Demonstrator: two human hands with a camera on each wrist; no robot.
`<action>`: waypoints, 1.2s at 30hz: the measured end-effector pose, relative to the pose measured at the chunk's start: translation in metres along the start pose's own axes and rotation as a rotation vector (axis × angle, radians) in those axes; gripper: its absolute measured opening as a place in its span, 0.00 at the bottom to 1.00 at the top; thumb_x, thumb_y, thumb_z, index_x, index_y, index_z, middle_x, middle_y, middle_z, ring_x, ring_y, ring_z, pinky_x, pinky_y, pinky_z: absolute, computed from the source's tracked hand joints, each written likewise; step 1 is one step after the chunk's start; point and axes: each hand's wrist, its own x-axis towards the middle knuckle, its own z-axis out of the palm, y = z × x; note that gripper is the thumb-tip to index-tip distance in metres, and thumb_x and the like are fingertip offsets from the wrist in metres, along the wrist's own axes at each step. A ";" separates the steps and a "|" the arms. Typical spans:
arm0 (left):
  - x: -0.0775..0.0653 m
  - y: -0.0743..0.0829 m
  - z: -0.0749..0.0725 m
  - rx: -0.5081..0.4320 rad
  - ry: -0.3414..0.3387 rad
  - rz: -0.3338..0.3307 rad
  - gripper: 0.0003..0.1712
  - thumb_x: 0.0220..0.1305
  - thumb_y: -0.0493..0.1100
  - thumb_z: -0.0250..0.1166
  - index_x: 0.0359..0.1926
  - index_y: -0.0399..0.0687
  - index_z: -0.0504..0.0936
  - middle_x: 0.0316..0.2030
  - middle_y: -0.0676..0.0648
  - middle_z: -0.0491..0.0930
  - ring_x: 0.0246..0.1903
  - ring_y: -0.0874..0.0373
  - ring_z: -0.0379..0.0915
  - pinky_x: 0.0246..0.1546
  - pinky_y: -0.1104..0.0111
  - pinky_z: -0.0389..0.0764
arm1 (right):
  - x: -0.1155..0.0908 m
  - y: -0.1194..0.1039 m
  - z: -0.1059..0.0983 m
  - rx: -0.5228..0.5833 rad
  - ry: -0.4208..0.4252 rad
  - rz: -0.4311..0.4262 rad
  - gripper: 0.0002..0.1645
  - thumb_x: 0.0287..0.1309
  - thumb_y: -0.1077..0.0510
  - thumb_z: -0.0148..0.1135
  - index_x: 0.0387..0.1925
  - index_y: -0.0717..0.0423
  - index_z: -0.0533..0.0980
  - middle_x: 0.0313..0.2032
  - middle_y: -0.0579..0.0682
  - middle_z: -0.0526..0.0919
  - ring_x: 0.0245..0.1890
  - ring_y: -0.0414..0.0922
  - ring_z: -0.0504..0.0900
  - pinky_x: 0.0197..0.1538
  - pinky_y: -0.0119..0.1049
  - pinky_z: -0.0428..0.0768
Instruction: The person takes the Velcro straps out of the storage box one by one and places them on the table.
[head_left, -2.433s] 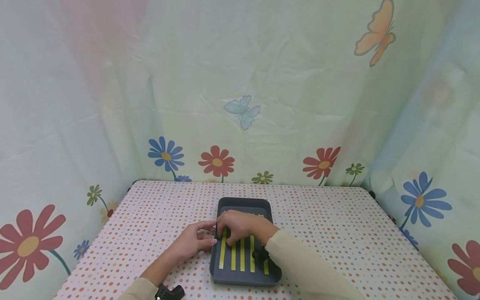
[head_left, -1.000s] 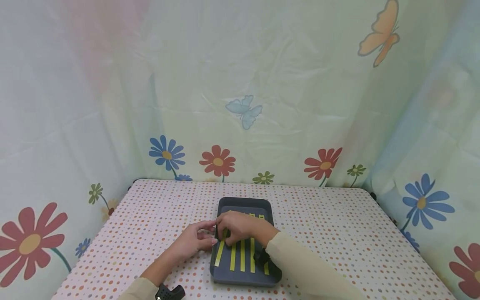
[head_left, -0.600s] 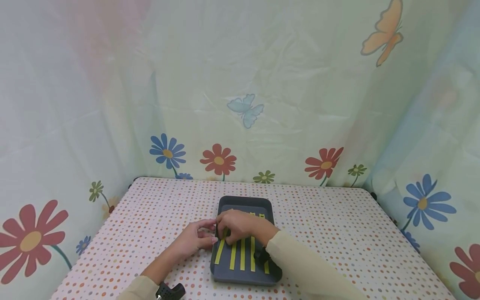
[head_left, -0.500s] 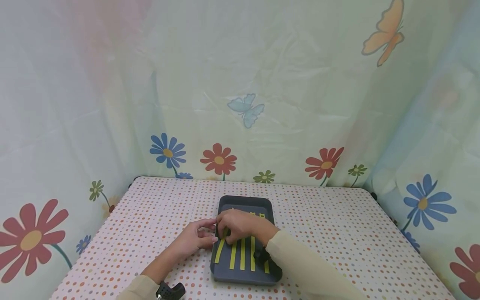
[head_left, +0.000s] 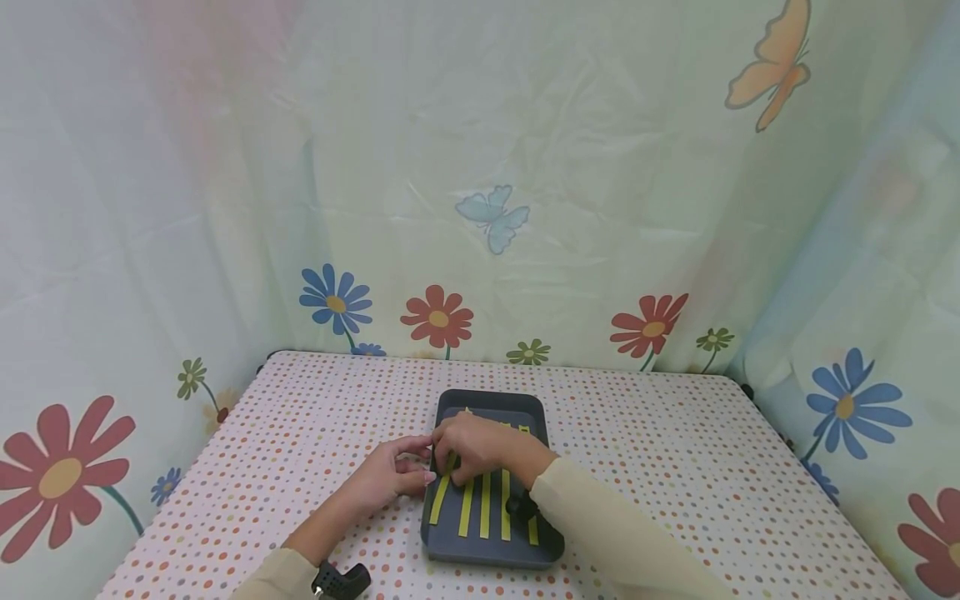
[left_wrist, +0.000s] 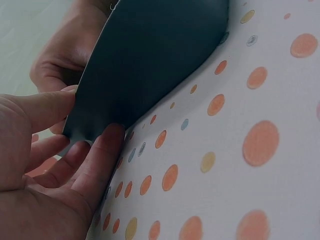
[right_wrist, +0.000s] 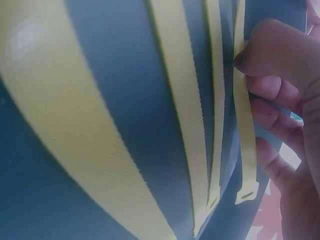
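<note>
A dark grey tray (head_left: 487, 552) holds several flat yellow straps lying lengthwise, each resembling a cable tie; slotted ends show in the right wrist view. My right hand (head_left: 476, 446) reaches into the tray from the right. Its thumb and fingers pinch the leftmost yellow strap (right_wrist: 245, 115), whose near end (head_left: 437, 508) slants to the left. The other straps (head_left: 485, 508) lie roughly parallel, partly hidden under the hand. Outside the tray's left wall, my left hand (head_left: 386, 475) rests its bent fingertips and thumb against the rim and outer wall (left_wrist: 150, 55).
A white table (head_left: 322, 400) with coloured dots carries the tray near its front middle. Behind and on both sides hangs a curtain (head_left: 570, 167) printed with flowers and butterflies. A black device (head_left: 341, 581) sits on the left wrist, another (head_left: 522, 504) on the right.
The leftmost strap, earlier in line with the others, has turned so its near end slants left. That end has also shifted slightly away from me. Both hands stay nearly where they were.
</note>
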 end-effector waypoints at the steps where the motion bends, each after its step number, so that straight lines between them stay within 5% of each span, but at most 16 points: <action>1: 0.000 0.000 0.000 -0.002 0.000 0.000 0.40 0.66 0.40 0.71 0.74 0.36 0.65 0.63 0.37 0.74 0.49 0.55 0.84 0.46 0.63 0.89 | 0.000 0.000 0.000 -0.003 0.000 -0.005 0.07 0.50 0.57 0.76 0.32 0.40 0.88 0.40 0.34 0.83 0.41 0.32 0.76 0.50 0.29 0.77; 19: -0.001 0.002 0.001 0.014 -0.007 0.006 0.38 0.66 0.40 0.71 0.74 0.38 0.67 0.62 0.37 0.75 0.47 0.57 0.84 0.45 0.65 0.88 | 0.002 -0.007 -0.009 0.028 -0.095 0.050 0.08 0.55 0.60 0.76 0.36 0.45 0.90 0.39 0.36 0.86 0.38 0.30 0.79 0.44 0.20 0.80; 36: 0.000 0.000 0.000 0.032 0.000 -0.003 0.39 0.66 0.43 0.72 0.74 0.39 0.67 0.62 0.36 0.75 0.49 0.55 0.84 0.44 0.66 0.88 | -0.027 -0.001 -0.025 0.160 -0.096 0.162 0.09 0.61 0.64 0.72 0.36 0.46 0.90 0.34 0.37 0.90 0.32 0.26 0.80 0.40 0.20 0.81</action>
